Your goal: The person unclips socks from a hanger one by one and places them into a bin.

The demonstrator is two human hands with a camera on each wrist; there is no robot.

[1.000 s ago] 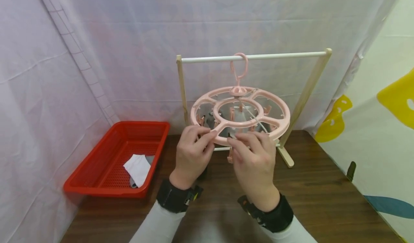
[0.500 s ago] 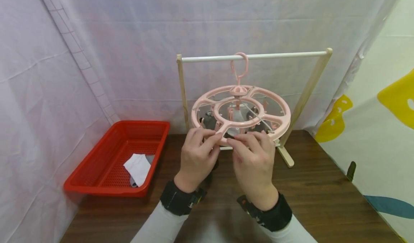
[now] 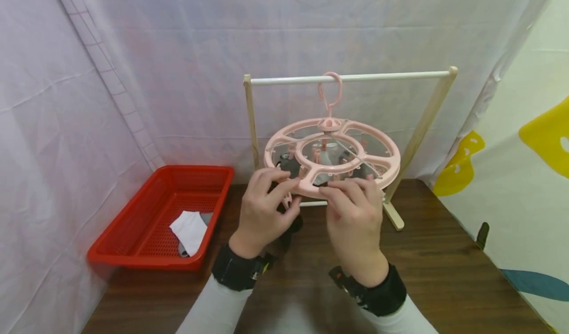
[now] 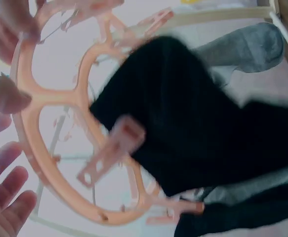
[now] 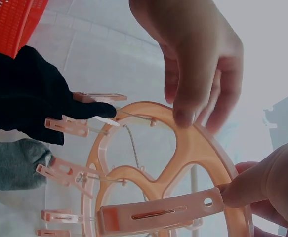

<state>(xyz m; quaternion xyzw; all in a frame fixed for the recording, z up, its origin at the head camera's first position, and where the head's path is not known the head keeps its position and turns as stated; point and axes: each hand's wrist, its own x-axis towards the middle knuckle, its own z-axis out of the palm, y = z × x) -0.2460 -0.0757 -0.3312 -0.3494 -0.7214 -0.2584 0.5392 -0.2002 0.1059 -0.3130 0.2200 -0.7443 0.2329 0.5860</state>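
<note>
A pink round clip hanger hangs by its hook from a white rod. My left hand touches the near rim with its fingers and thumb spread apart. In the left wrist view its thumb lies against the rim, other fingers spread below. My right hand pinches the near rim; a long pink clothespin dangles just in front of it in the right wrist view. Black socks and a grey sock hang from the hanger's clothespins, largely hidden behind the rim in the head view.
At the left stands a red basket with a white cloth and something grey inside. A wood-ended drying stand carries the rod on the brown table. Light curtains surround the back and left.
The hanger has turned slightly, its near spoke shifting right. My left hand moved right with it, then back left with thumb and index finger wider apart. My right hand shifted slightly right.
</note>
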